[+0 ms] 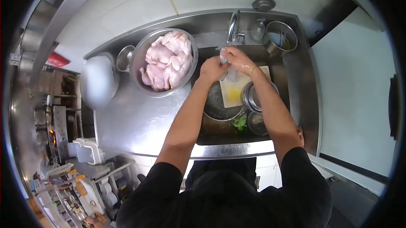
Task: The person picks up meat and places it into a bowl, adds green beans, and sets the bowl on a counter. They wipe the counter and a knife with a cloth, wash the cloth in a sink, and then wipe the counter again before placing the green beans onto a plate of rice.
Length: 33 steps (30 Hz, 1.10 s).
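Both my hands meet under the tap (233,28), over the sink. My left hand (212,70) is closed on a pale, translucent thing like thin wet plastic or cloth (223,55). From the other side my right hand (238,60), with a yellow band at the wrist, pinches the same thing. I cannot tell exactly what it is. Below the hands a white cutting board (237,88) with a yellow patch leans in the sink, over a round pan (216,105). Metal bowls (250,97) stand beside it, partly behind my right forearm. Green leaves (240,122) lie near the front.
Left of the sink, a large steel bowl (134,76) of raw whole chickens (169,61) stands on the steel counter (139,118). A small metal cup (124,59) is beside it. A soap bottle (258,30) and a metal pot (272,49) stand at the back right corner.
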Tool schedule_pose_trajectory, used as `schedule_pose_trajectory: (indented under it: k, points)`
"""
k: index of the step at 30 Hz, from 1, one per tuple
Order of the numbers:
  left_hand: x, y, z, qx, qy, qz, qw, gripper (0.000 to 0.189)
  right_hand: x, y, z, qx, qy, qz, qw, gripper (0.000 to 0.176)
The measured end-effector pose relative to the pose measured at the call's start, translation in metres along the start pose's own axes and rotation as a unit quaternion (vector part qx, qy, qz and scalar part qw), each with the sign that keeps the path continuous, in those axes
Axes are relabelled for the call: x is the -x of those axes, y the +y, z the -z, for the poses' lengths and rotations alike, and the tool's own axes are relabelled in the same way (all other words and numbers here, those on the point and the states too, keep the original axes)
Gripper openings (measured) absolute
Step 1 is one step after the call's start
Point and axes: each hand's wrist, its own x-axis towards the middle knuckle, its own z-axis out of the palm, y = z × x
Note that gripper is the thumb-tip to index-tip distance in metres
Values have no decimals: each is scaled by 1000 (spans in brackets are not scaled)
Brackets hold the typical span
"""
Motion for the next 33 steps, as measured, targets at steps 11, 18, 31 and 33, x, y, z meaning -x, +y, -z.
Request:
schedule_pose_trajectory:
  k: [11,18,31,33]
  points:
    - [7,-23,6,309,62,50,948,32,18,-46,20,313,61,46,947,22]
    - [-1,-32,-10,268,110,26,957,28,2,29,15,89,126,46,987,27]
    - [-1,-7,-2,216,71,-55,972,41,-6,4,9,264,98,88,955,38]
    - [2,16,17,64,7,25,998,43,0,-19,9,375,38,74,923,35]
